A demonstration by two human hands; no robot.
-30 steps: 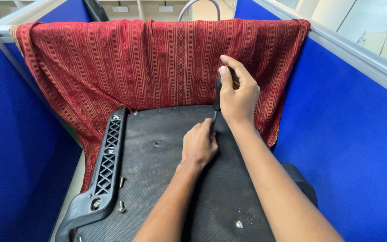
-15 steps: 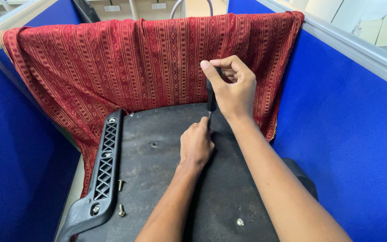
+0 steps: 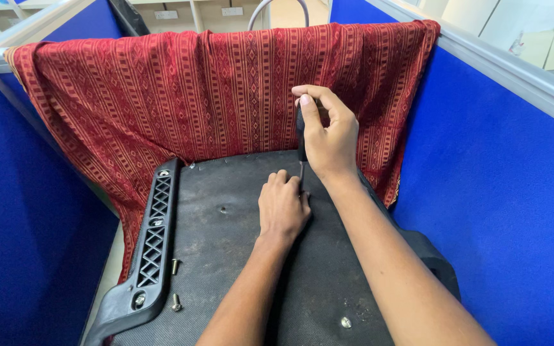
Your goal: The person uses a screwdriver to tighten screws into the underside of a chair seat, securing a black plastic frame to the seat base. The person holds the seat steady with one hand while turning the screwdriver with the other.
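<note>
Under both hands: flat black fabric-covered chair-seat underside [image 3: 238, 269], lying face up between blue partition panels [image 3: 514, 192].
Right hand [image 3: 329, 138]: fist closed around black-handled screwdriver [image 3: 301, 138], thumb along the handle, shaft upright and pointing down at the seat underside.
Left hand [image 3: 281, 208]: palm down on the seat underside, fingers curled at the shaft tip just below the right hand; holds nothing I can make out, seems to steady the tip.
Screw under tip: hidden by the left fingers, cannot tell if seated.
Left of left hand: black lattice plastic armrest bracket [image 3: 150, 247] lying along the seat edge, touching it.
Loose hardware: small silver screws [image 3: 176, 302] just beside the bracket; one silver screw head [image 3: 346, 322] near the right forearm.
Beyond right hand: red patterned woven cloth [image 3: 181, 96] draped over the back partition.
Technique (judgement): keep shaft square to the surface, push down along the axis while turning, left fingers guide only the tip, clear of the blade. Tilt risks cam-out and a slip into the left hand.
</note>
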